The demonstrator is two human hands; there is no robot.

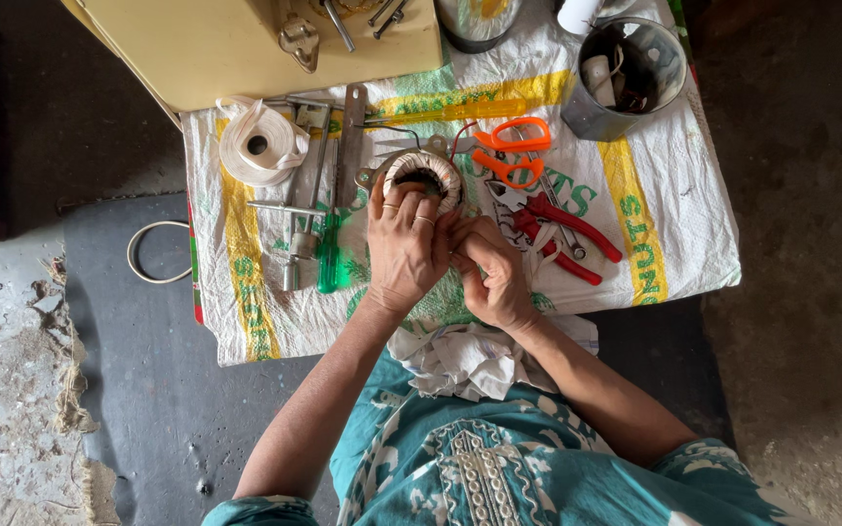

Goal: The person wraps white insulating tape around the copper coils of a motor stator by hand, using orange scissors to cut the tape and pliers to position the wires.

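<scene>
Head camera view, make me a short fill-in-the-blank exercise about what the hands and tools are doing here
1. The left hand grips a ring-shaped wound coil from ____.
2. The scissors beside the coil have ____ handles.
3. The pliers with red grips lie to the ____ of the right hand in the picture.
4. The roll of white tape lies on a woven ____.

Missing words: above; orange; right; sack

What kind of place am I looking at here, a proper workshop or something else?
Probably an informal floor-level repair spot, not a bench workshop: a woven sack spread on rough concrete serves as the work surface, strewn with red-handled pliers, orange scissors and a tape roll.
</scene>
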